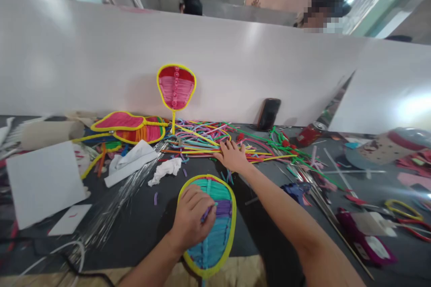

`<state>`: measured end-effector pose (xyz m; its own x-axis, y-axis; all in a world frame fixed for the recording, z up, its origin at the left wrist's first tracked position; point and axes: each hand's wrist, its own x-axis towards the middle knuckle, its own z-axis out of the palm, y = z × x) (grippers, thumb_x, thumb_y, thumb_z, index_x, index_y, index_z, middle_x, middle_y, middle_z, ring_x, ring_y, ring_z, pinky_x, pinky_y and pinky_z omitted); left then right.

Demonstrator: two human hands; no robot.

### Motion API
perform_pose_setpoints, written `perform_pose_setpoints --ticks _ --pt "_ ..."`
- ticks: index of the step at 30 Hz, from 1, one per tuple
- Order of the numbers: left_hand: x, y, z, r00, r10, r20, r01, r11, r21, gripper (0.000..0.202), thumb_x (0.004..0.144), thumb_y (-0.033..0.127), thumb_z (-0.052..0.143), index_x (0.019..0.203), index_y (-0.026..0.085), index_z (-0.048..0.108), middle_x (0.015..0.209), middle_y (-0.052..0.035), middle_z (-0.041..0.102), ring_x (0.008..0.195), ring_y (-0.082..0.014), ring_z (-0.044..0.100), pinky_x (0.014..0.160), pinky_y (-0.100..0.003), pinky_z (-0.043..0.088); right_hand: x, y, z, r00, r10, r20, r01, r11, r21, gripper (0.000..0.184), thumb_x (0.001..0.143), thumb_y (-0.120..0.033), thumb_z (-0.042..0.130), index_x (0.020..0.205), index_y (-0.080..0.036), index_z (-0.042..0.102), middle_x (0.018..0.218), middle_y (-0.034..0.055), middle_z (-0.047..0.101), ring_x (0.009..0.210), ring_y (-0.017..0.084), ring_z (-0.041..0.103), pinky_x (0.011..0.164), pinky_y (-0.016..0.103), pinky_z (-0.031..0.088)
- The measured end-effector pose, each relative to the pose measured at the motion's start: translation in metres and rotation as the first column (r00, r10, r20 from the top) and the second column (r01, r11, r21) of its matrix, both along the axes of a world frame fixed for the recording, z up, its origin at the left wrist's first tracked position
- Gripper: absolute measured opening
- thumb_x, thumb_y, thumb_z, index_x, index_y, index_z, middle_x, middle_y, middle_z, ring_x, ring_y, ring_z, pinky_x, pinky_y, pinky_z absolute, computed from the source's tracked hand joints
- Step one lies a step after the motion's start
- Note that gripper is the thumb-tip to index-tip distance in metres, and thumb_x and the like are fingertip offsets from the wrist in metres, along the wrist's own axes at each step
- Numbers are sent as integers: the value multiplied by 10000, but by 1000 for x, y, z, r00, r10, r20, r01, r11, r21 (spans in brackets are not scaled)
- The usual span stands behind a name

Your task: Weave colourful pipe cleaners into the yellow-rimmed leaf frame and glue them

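At lower centre we see the left hand (193, 216) curled round a short purple fuzzy strip (206, 213), over a yellow-rimmed, teal-and-purple oval fan (220, 228); at mid-centre the right hand (233, 156) (fingers loosely spread) lies on a heap of multicoloured fuzzy stems (198, 136).

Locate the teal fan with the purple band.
In the head view, the teal fan is low, near centre, partly hidden by the left hand, on the near side of the colourful strips that the right hand touches.
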<state>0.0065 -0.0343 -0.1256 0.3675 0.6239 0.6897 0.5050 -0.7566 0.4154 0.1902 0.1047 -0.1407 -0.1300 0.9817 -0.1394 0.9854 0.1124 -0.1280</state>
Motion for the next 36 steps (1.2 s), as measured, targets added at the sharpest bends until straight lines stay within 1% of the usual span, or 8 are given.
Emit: perform_pose_setpoints --ticks 5,13,17,19,22,26,29,36 --pt "-1 0 0 1000 4 3 -4 1000 2 111 804 90 566 799 199 546 713 -12 643 723 -167 551 783 -358 466 2 -11 5 999 36 -13 -36 999 -31 706 928 -627 145 1486 -212 267 1539 147 294 1408 348 218 1067 645 136" --pt "-1 1 0 1000 -4 1 4 1000 0 99 815 95 554 814 194 553 735 -15 649 729 -159 561 833 -376 461 7 -22 6 994 106 -35 -109 990 -88 688 921 -641 221 1481 -248 292 1552 117 276 1425 345 188 1085 632 111" --pt "0 1 0 1000 -3 4 3 1000 -7 105 811 92 549 800 196 551 715 -10 646 710 -158 564 825 -377 465 11 -23 15 992 118 -53 -121 991 -61 573 954 -563 258 1450 -290 349 1512 84 370 1412 311 238 1090 600 155" --pt "0 1 1 1000 -4 6 4 1000 -5 108 804 85 555 802 193 551 713 -10 645 708 -159 564 819 -377 466 16 -17 21 994 93 -58 -94 995 -23 472 986 -472 248 1387 -309 435 1441 62 473 1374 276 316 1081 550 230" --pt "-1 0 1 1000 -8 14 8 1000 -2 106 800 86 566 794 191 548 705 -7 641 701 -158 559 810 -373 465 25 2 30 999 0 -53 1 1000 29 397 1008 -332 244 1255 -283 551 1311 72 577 1259 251 455 1011 459 364" --pt "-1 0 3 1000 -16 24 16 1000 -10 110 804 84 563 795 193 546 704 -5 640 700 -156 554 812 -369 462 31 30 31 996 -72 -52 72 997 15 270 969 -329 453 1178 -213 580 1227 85 589 1064 210 585 904 414 482" --pt "-1 0 2 1000 -10 24 11 1000 -10 108 805 88 566 799 194 546 705 -5 639 702 -158 552 805 -366 458 27 43 25 996 -77 -51 75 996 -42 290 923 -339 557 1170 -189 578 1204 80 589 1005 197 607 855 406 522" --pt "0 0 1 1000 0 22 0 1000 -6 105 806 90 559 801 194 549 709 -7 641 707 -155 555 809 -361 459 18 49 15 995 -91 -31 87 991 -103 302 924 -333 556 1187 -186 568 1209 83 585 1011 203 606 851 410 525"
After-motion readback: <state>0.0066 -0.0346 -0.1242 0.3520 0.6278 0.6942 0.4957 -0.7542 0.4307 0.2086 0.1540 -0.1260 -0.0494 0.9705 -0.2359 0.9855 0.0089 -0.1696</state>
